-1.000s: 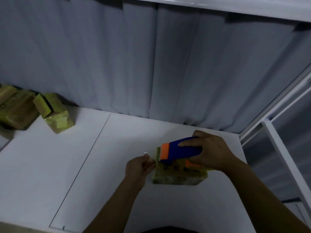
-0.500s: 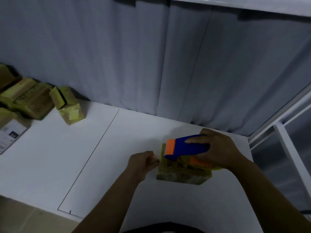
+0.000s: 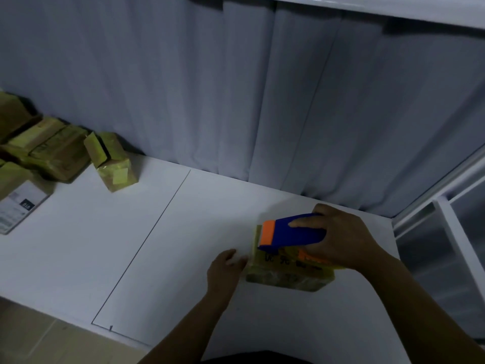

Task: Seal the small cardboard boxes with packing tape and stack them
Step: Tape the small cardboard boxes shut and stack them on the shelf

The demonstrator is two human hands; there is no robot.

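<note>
The white table (image 3: 78, 245) holds a loose heap of boxes (image 3: 52, 153) at its far left, not neatly stacked. One box (image 3: 288, 277) lies near the right edge. The dispenser (image 3: 294, 232) rests on its top, with the right hand (image 3: 346, 240) wrapped round it. The left hand (image 3: 223, 269) touches the box's left end, and I cannot tell whether it pinches tape. This seal looks midway, and stacking is left to do.

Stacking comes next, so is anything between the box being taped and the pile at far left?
Nothing visible between the box and the pile; only the left hand, at the box's left end.
</note>
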